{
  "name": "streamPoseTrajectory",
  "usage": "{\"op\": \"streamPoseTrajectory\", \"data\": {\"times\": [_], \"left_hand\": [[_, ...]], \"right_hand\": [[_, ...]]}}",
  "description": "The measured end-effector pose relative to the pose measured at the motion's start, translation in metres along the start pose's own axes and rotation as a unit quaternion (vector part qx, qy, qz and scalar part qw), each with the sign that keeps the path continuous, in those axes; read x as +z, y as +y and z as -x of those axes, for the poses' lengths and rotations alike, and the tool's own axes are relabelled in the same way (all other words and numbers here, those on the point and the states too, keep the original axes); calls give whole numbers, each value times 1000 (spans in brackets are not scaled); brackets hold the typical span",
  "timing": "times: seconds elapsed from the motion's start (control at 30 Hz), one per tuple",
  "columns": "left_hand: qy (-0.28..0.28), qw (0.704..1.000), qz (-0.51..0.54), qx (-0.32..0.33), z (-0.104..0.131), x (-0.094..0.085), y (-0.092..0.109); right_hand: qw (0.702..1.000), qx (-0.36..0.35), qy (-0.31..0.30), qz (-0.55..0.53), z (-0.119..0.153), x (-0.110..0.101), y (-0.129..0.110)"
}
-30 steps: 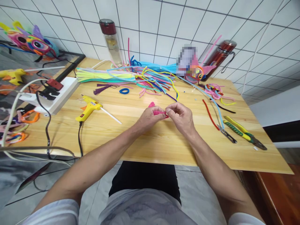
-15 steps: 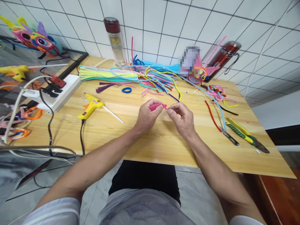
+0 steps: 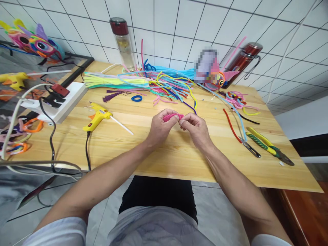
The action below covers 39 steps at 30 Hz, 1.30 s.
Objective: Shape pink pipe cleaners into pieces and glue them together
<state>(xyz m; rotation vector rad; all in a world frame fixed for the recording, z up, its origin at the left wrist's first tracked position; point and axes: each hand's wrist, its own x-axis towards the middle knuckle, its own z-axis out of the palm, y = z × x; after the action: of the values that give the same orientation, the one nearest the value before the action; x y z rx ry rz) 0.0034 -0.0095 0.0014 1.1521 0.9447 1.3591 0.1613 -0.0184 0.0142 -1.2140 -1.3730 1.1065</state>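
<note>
A coil of bright pink pipe cleaner (image 3: 168, 117) shows between the thumb and fingers of my left hand (image 3: 161, 128), which is closed on it. My right hand (image 3: 195, 127) pinches the right end of the same pink piece, its fingertips almost touching the left ones. Both hands are above the wooden table (image 3: 164, 160). Behind them lies a loose bundle of coloured pipe cleaners (image 3: 174, 83), with a dark blue one (image 3: 189, 107) reaching close to my right hand. Parts of the pink piece are hidden by my fingers.
To the left lie a yellow glue gun (image 3: 98, 116) and a white power strip (image 3: 69, 102). At right are thread snips (image 3: 251, 147), pliers (image 3: 271, 147) and a red pipe cleaner (image 3: 230, 124). A glass bottle (image 3: 124, 44) and a red flask (image 3: 243, 61) stand at the back.
My right hand has moved slightly left, closer to my left hand, and its fingers have curled lower around the pink end. The whole view has shifted a little.
</note>
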Motion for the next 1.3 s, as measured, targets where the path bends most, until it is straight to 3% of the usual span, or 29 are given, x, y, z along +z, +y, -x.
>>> {"op": "streamPoseTrajectory", "data": {"times": [0.17,0.43,0.97,1.3], "left_hand": [[-34,999,26,-26,-4,-3,-4],[-32,997,40,-51,-7,-3,-7],[-34,989,116,-89,-10,-2,-11],[-54,977,157,-137,-11,-3,-6]], "right_hand": [[999,-10,27,36,0,-3,0],[994,-40,38,95,1,-3,0],[999,-17,11,29,-3,-6,2],[1000,-2,25,17,-4,-9,1]]}}
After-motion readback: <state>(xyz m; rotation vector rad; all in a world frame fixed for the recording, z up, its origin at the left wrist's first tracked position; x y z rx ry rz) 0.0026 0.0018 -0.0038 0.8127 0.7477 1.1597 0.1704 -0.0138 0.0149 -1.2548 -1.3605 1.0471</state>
